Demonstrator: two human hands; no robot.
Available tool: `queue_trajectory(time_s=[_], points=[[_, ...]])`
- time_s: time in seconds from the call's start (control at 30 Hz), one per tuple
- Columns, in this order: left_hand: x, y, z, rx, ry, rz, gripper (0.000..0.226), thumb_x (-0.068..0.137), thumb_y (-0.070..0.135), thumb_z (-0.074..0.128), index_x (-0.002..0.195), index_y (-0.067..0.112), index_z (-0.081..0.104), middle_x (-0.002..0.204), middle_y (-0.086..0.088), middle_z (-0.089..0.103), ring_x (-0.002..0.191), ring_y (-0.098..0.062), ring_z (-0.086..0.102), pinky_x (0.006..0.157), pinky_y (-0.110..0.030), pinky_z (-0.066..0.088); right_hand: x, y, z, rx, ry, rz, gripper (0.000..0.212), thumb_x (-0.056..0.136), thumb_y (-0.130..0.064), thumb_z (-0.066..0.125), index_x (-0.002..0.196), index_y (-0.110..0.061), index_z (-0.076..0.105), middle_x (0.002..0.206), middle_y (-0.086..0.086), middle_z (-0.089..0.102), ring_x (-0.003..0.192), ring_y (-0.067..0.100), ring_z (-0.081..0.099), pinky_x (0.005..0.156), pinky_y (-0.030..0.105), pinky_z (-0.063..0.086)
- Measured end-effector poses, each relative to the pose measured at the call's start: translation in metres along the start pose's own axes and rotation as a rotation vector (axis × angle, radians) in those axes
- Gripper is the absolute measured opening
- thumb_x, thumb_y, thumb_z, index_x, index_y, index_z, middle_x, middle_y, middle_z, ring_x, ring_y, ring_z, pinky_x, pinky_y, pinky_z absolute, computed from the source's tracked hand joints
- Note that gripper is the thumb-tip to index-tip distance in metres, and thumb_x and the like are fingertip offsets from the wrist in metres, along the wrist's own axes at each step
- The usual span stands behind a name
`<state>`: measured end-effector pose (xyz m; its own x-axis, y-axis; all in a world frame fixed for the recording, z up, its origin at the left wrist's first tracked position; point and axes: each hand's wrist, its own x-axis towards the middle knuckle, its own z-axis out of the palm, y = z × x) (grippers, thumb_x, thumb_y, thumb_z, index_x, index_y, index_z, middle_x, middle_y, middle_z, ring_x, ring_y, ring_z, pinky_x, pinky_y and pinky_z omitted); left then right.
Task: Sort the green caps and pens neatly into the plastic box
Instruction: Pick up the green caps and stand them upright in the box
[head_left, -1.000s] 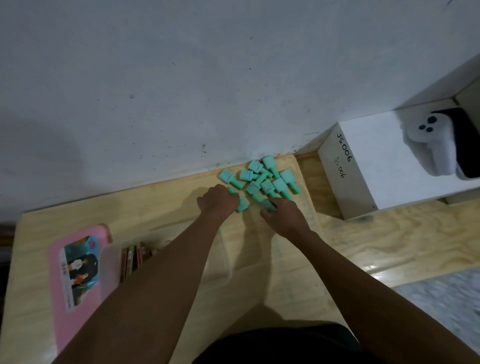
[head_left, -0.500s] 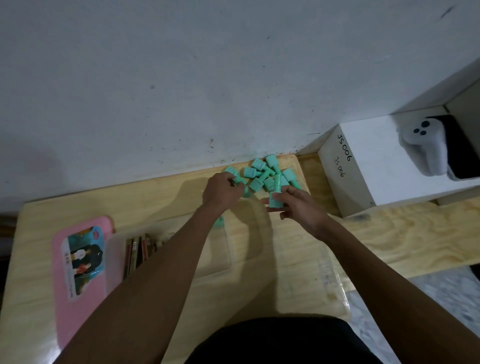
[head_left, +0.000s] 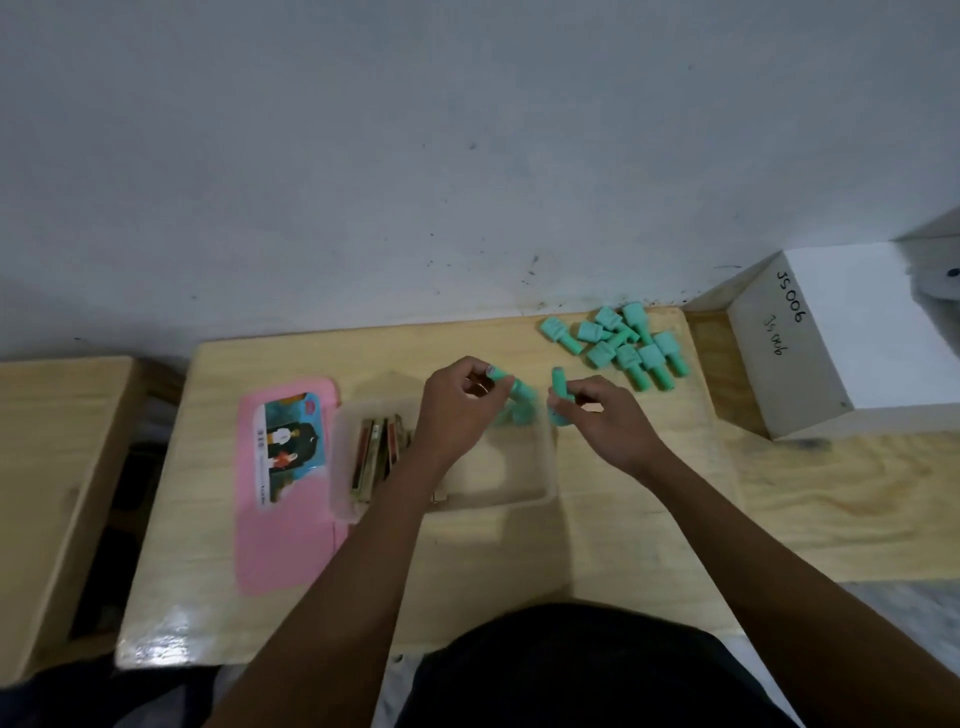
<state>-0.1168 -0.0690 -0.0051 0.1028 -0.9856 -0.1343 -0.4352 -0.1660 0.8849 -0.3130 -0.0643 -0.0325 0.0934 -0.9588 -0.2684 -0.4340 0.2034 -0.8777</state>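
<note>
Fingers of the left hand (head_left: 457, 402) and right hand (head_left: 597, 415) each pinch a green cap (head_left: 558, 384) above the box (head_left: 545, 467); placing step; next, lower them in neatly.

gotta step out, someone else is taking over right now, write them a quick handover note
Left hand: shut on a green cap, over the plastic box.
Right hand: shut on another green cap, at the box's far right corner.
Pile of green caps: on the table by the wall, right of the box.
Done: dark flat items sit in the box's left side.
Left: place both caps, then the pile.
</note>
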Motion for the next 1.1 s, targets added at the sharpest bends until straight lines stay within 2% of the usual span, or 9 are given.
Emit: queue_trajectory(time_s=[0.07, 0.17, 0.3, 0.4, 0.5, 0.67, 0.77, 0.87, 1.1], points=[[-0.007, -0.009, -0.008, 0.02, 0.036, -0.006, 0.014, 0.08, 0.027, 0.074, 0.078, 0.019, 0.062, 0.068, 0.009, 0.065, 0.057, 0.003, 0.057, 0.054, -0.011, 0.045, 0.002, -0.003, 0.009, -0.098, 0.009, -0.053, 0.019, 0.088, -0.031, 0.069, 0.102, -0.019, 0.071, 0.095, -0.005, 0.064, 0.082, 0.001, 0.058, 0.07, 0.012, 0.041], [-0.015, -0.022, -0.014, 0.024, 0.076, -0.019, 0.013, 0.079, 0.027, 0.074, 0.077, 0.019, 0.064, 0.068, 0.003, 0.067, 0.058, -0.004, 0.057, 0.056, -0.02, 0.047, 0.003, -0.006, 0.018, -0.242, 0.012, -0.131, 0.018, 0.085, -0.041, 0.068, 0.098, -0.027, 0.07, 0.091, -0.012, 0.067, 0.083, 0.004, 0.059, 0.072, 0.021, 0.044], [-0.024, -0.035, -0.016, 0.058, 0.102, -0.046, 0.015, 0.079, 0.026, 0.074, 0.079, 0.013, 0.066, 0.065, 0.001, 0.067, 0.056, -0.006, 0.055, 0.054, -0.018, 0.044, 0.005, -0.006, 0.022, -0.641, 0.046, -0.309, 0.024, 0.081, -0.044, 0.071, 0.099, -0.028, 0.073, 0.087, -0.01, 0.071, 0.084, 0.013, 0.06, 0.073, 0.029, 0.041], [-0.026, -0.042, -0.012, 0.11, 0.085, -0.07, 0.015, 0.078, 0.028, 0.074, 0.081, 0.015, 0.067, 0.064, 0.003, 0.064, 0.055, -0.007, 0.054, 0.055, -0.023, 0.046, 0.009, -0.001, 0.026, -0.931, -0.008, -0.387, 0.018, 0.078, -0.043, 0.072, 0.088, -0.028, 0.074, 0.08, -0.007, 0.071, 0.081, 0.019, 0.061, 0.081, 0.034, 0.041], [-0.027, -0.049, -0.006, 0.162, 0.066, -0.068, 0.015, 0.078, 0.03, 0.074, 0.081, 0.017, 0.066, 0.064, 0.005, 0.063, 0.058, -0.012, 0.059, 0.058, -0.029, 0.049, 0.009, -0.001, 0.031, -1.081, -0.028, -0.421, 0.011, 0.069, -0.037, 0.08, 0.072, -0.029, 0.072, 0.071, -0.007, 0.068, 0.074, 0.02, 0.062, 0.077, 0.035, 0.044], [-0.027, -0.053, 0.004, 0.222, 0.034, -0.115, 0.017, 0.079, 0.032, 0.072, 0.085, 0.017, 0.067, 0.07, 0.006, 0.062, 0.063, -0.012, 0.059, 0.059, -0.028, 0.049, 0.01, -0.005, 0.042, -1.22, -0.041, -0.405, 0.015, 0.06, -0.032, 0.085, 0.068, -0.027, 0.073, 0.069, -0.006, 0.069, 0.071, 0.022, 0.064, 0.073, 0.037, 0.048], [-0.023, -0.056, 0.009, 0.269, 0.013, -0.133, 0.016, 0.079, 0.034, 0.071, 0.086, 0.02, 0.066, 0.072, 0.007, 0.06, 0.066, -0.012, 0.058, 0.06, -0.028, 0.049, 0.011, -0.009, 0.045, -1.266, -0.073, -0.372, 0.01, 0.075, -0.03, 0.073, 0.084, -0.026, 0.075, 0.085, -0.003, 0.073, 0.085, 0.023, 0.065, 0.082, 0.038, 0.044], [-0.021, -0.058, 0.016, 0.289, 0.004, -0.141, 0.018, 0.08, 0.034, 0.07, 0.087, 0.019, 0.068, 0.074, 0.004, 0.062, 0.066, -0.011, 0.055, 0.059, -0.026, 0.045, 0.013, -0.009, 0.046, -1.274, -0.088, -0.375, 0.016, 0.085, -0.028, 0.06, 0.095, -0.024, 0.073, 0.097, -0.001, 0.073, 0.094, 0.025, 0.064, 0.088, 0.039, 0.04], [-0.019, -0.06, 0.035, 0.259, -0.001, -0.156, 0.011, 0.081, 0.026, 0.069, 0.089, 0.018, 0.068, 0.079, 0.001, 0.068, 0.068, -0.014, 0.06, 0.055, -0.024, 0.038, 0.01, -0.002, 0.041, -1.203, 0.053, -0.416, 0.007, 0.072, -0.026, 0.074, 0.078, -0.024, 0.074, 0.076, -0.002, 0.072, 0.074, 0.023, 0.066, 0.076, 0.037, 0.047]])
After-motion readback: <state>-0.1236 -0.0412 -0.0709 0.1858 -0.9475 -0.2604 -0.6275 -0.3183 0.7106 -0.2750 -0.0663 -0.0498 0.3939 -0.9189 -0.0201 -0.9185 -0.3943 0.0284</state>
